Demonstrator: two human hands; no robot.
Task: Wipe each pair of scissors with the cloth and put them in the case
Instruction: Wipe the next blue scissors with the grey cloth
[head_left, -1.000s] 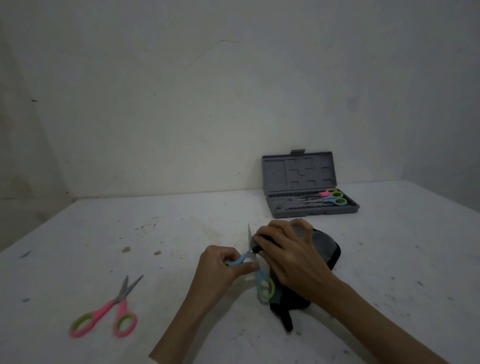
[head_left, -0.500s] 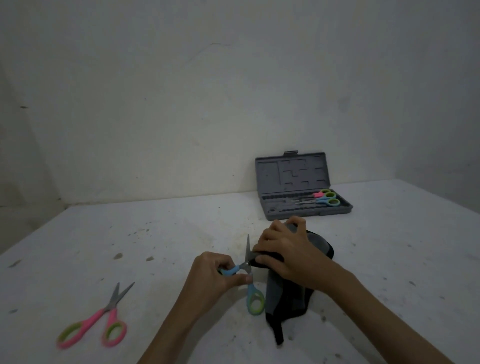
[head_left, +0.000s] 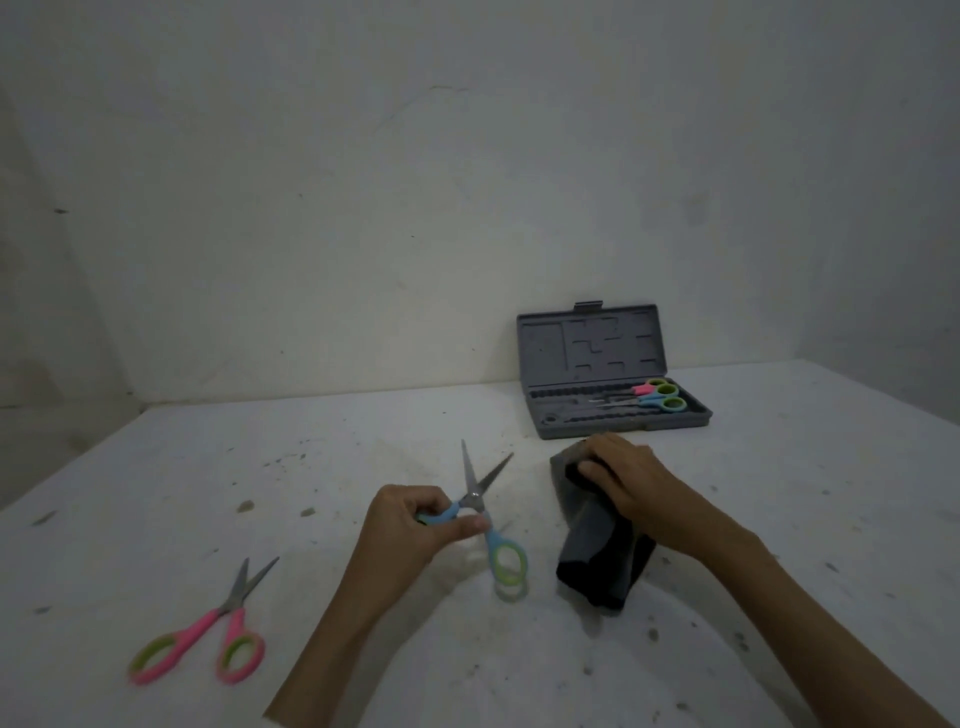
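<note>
At the centre of the frame the left hand (head_left: 415, 525) pinches the blue-and-green scissors (head_left: 480, 512) by one handle, blades spread and pointing up the frame, while the right hand (head_left: 621, 480) grips the dark cloth (head_left: 597, 551) just to the right, apart from the blades. This looks like the wiping step for this pair, perhaps near its end. Next these scissors need carrying to the open grey case (head_left: 618, 415) at upper right, where two pairs lie; the pink scissors (head_left: 208, 631) wait on the desk (head_left: 779, 519) at lower left.
</note>
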